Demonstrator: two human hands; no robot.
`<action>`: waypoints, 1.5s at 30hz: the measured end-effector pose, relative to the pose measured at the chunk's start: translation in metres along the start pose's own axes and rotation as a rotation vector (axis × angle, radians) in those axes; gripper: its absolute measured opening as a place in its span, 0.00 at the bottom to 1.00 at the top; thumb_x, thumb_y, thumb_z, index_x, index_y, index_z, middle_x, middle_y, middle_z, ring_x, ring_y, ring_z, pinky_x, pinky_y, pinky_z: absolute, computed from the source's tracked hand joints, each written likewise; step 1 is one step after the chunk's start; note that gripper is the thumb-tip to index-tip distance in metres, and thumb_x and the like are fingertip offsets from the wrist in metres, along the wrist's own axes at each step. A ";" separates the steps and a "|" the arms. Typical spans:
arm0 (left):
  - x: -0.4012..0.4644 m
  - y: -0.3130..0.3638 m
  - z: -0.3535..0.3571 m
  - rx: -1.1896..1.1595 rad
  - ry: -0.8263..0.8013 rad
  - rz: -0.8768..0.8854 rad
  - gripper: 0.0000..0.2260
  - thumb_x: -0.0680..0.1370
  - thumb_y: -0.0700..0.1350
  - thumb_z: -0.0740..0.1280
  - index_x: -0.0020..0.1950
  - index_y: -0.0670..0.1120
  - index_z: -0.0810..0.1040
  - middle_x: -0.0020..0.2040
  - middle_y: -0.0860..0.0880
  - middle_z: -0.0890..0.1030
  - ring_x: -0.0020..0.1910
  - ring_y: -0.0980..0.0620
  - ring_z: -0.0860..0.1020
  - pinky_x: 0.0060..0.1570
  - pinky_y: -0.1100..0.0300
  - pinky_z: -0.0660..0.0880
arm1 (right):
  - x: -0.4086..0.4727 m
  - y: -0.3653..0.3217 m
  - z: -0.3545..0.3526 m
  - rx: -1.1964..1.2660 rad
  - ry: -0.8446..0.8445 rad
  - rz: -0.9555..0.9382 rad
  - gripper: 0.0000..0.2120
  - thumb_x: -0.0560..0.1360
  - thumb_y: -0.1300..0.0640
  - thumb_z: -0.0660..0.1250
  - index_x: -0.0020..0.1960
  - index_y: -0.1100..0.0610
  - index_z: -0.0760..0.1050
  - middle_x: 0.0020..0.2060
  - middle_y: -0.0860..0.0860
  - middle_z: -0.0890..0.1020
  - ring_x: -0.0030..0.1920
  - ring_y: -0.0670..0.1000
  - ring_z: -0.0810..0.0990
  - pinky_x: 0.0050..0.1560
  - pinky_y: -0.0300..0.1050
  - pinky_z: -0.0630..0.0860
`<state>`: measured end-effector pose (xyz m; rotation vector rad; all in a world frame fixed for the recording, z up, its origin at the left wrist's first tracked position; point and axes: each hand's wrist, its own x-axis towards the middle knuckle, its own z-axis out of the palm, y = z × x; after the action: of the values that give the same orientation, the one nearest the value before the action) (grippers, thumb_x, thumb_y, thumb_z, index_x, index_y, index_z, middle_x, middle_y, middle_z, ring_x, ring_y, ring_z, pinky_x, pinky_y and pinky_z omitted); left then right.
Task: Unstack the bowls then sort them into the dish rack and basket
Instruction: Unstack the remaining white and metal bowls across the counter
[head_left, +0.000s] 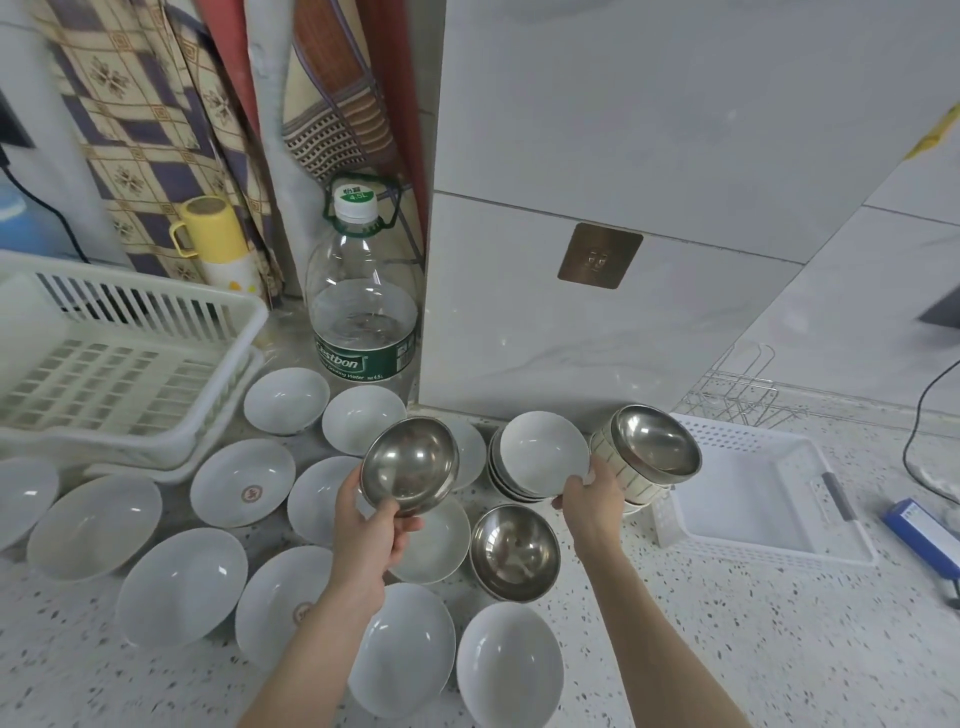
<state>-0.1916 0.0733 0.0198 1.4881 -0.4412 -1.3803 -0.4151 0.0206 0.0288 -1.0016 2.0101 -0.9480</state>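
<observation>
My left hand grips a steel bowl by its near rim, lifted above the counter. My right hand holds a tilted stack topped by a steel bowl over striped ceramic bowls. A stack of white bowls stands just left of that hand. Another steel bowl sits on the counter between my arms. Several single white bowls lie spread over the left half of the counter. The cream dish rack is at the far left, the white perforated basket at the right.
A large water bottle stands against the wall behind the bowls, a yellow flask beside it. A wire rack sits behind the basket. A blue box and a black cable lie at the right edge.
</observation>
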 end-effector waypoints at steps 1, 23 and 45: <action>-0.003 -0.001 -0.001 0.002 0.006 0.002 0.24 0.79 0.35 0.62 0.71 0.56 0.67 0.44 0.39 0.82 0.28 0.56 0.81 0.17 0.69 0.62 | -0.003 0.000 -0.002 0.024 -0.003 0.004 0.22 0.75 0.67 0.55 0.68 0.58 0.69 0.52 0.54 0.79 0.31 0.48 0.81 0.33 0.42 0.72; -0.097 -0.106 0.135 0.254 -0.073 0.152 0.26 0.79 0.35 0.60 0.66 0.65 0.68 0.45 0.46 0.82 0.30 0.52 0.82 0.22 0.64 0.68 | -0.052 0.099 -0.188 0.353 0.029 0.043 0.18 0.76 0.66 0.60 0.61 0.49 0.72 0.25 0.50 0.80 0.24 0.42 0.76 0.28 0.39 0.71; -0.090 -0.148 0.181 0.567 0.016 0.072 0.37 0.80 0.37 0.62 0.79 0.60 0.43 0.50 0.49 0.81 0.31 0.56 0.84 0.29 0.62 0.74 | -0.035 0.158 -0.214 0.266 -0.129 0.081 0.14 0.78 0.63 0.60 0.60 0.49 0.71 0.24 0.52 0.80 0.28 0.46 0.76 0.34 0.45 0.71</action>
<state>-0.4308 0.1328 -0.0263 1.9091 -0.9226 -1.2399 -0.6281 0.1830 0.0123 -0.8083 1.7506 -1.0469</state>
